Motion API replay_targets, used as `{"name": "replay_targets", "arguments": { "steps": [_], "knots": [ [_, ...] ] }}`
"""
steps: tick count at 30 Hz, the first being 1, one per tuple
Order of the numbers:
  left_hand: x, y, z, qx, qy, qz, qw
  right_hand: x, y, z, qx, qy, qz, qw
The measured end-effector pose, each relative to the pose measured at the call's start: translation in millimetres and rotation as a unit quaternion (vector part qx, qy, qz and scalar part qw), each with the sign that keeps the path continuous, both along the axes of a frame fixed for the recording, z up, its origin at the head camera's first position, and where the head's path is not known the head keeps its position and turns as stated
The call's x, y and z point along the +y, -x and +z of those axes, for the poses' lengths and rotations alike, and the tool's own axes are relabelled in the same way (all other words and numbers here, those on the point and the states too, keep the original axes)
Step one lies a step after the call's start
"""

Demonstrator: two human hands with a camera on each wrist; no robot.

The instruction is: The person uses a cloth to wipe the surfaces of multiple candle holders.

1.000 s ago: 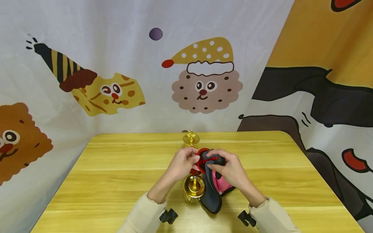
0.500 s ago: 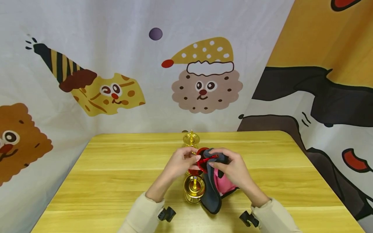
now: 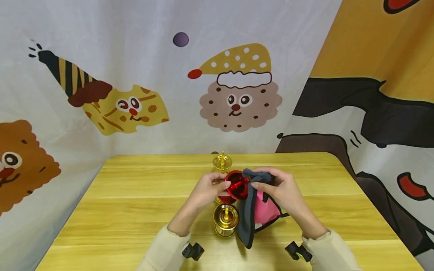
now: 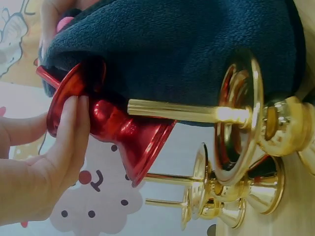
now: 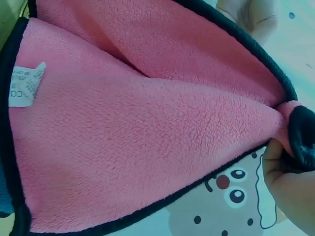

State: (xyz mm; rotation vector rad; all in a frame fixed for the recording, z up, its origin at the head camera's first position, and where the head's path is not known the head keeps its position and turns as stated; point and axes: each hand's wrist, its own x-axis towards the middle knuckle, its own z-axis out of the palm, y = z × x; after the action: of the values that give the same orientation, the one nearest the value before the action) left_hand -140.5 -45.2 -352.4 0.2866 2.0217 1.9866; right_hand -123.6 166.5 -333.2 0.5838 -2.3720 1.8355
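Note:
In the head view my left hand (image 3: 207, 192) pinches the dish rim of a shiny red candle holder (image 3: 237, 186), tilted with its dish toward the right. The left wrist view shows its flared red base (image 4: 145, 150) clear of the table, with the fingers lying along the dish's underside. My right hand (image 3: 286, 188) grips a bunched corner of a towel (image 3: 266, 210), grey-blue on one side and pink on the other. That corner is at the tip of the red post in the dish. The rest of the towel hangs down, its pink side filling the right wrist view.
A gold candle holder (image 3: 226, 222) stands close in front of my left hand, beside the hanging towel. Another gold candle holder (image 3: 222, 162) stands near the table's back edge. Both are on a wooden table (image 3: 135, 210), before a cartoon-printed cloth backdrop (image 3: 152, 45).
My right hand has moved right and slightly up with the towel corner, uncovering more of the red dish and post. The towel's pink side shows more. My left hand has barely shifted.

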Motion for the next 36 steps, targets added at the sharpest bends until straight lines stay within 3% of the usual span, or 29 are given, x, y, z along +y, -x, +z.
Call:
{"name": "replay_targets", "arguments": {
  "steps": [6, 15, 22, 27, 36],
  "knots": [
    [2.3, -1.3, 4.5, 0.014, 0.000, 0.014, 0.9998, -2.6, 1.8, -7.8, -0.023, -0.059, 0.035, 0.9974],
    [5.5, -4.9, 2.0, 0.060, 0.037, 0.025, 0.9972, -11.6, 3.8, -18.1, 0.011, -0.152, 0.034, 0.9877],
    [6.8, -6.0, 4.0, 0.064, 0.055, 0.026, 0.9961, -14.9, 5.0, -22.2, 0.029, -0.116, 0.041, 0.9920],
    [7.0, -4.2, 1.9, 0.051, 0.041, 0.022, 0.9976, -15.0, 4.7, -23.1, 0.034, -0.079, 0.052, 0.9949],
    [5.6, -1.8, 2.0, 0.011, 0.036, 0.017, 0.9992, -11.6, 4.3, -21.3, 0.018, -0.069, 0.052, 0.9961]
  ]
}}
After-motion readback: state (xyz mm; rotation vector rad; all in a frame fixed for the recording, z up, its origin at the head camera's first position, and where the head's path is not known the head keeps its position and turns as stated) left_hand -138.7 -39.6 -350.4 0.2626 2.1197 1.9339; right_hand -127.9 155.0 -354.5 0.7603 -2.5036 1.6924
